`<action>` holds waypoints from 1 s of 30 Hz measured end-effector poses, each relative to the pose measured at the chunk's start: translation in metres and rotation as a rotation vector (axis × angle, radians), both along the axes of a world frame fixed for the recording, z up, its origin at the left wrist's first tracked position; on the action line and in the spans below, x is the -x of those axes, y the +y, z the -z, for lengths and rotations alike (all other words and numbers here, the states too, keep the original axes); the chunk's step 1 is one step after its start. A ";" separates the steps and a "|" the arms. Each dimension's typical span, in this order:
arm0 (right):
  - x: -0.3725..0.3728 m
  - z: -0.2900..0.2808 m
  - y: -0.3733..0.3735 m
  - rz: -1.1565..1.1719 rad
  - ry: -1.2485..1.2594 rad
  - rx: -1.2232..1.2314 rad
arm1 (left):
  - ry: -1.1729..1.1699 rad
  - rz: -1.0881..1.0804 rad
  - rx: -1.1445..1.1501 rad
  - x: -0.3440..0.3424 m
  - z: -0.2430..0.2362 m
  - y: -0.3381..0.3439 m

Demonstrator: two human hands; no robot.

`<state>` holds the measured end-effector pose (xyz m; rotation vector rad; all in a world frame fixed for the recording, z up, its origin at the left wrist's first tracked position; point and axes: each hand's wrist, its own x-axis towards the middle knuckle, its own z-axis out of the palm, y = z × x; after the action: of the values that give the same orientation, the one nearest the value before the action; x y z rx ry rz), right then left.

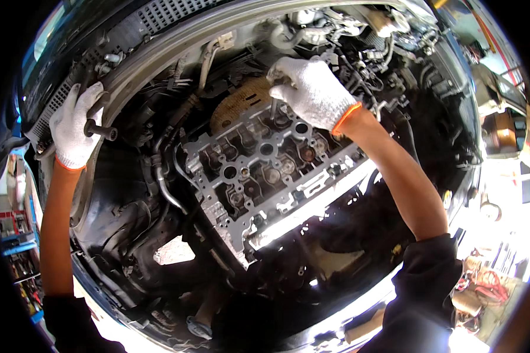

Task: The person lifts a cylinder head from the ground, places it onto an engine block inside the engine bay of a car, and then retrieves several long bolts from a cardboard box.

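Note:
My left hand (76, 126), in a white glove with an orange cuff, is at the far left by the car's cowl. Its fingers are curled around a dark metal piece (104, 132) with a thick round end, like a large bolt or socket tool; its exact kind is unclear. My right hand (315, 91), gloved the same way, is above the far side of the bare cylinder head (268, 150). Its thumb and fingers close on a slim metal rod (274, 108) pointing down into the head. The rod's upper part is hidden by the fingers.
The cylinder head sits in an open engine bay. Behind it is a tan heat shield (238, 103). A metal pipe (166, 188) runs along its left side, and hoses and wiring (365, 53) crowd the back right. The perforated cowl panel (165, 15) edges the far side.

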<state>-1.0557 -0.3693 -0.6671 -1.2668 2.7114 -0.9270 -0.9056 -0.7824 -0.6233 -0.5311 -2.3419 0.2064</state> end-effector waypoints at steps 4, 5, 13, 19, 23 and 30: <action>0.019 0.035 -0.018 -0.140 -0.051 -0.051 | -0.002 -0.056 0.000 0.002 0.003 -0.002; 0.024 0.040 -0.020 -0.161 -0.054 -0.138 | -0.014 -0.083 -0.052 0.003 0.006 -0.005; 0.059 0.071 -0.023 -0.348 0.225 -0.188 | -0.006 -0.195 0.033 0.005 0.012 -0.020; 0.065 0.074 -0.022 -0.335 0.180 -0.179 | -0.122 -0.137 0.133 0.007 0.007 -0.054; 0.067 0.084 -0.017 -0.360 0.213 -0.103 | -0.145 -0.173 0.108 0.005 0.017 -0.068; 0.063 0.096 -0.019 -0.380 0.179 -0.054 | -0.177 -0.332 0.016 -0.006 0.037 -0.104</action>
<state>-1.1190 -0.3886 -0.7635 -1.8439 2.4544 -0.7227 -0.8996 -0.8863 -0.6602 -0.1691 -2.5944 0.3433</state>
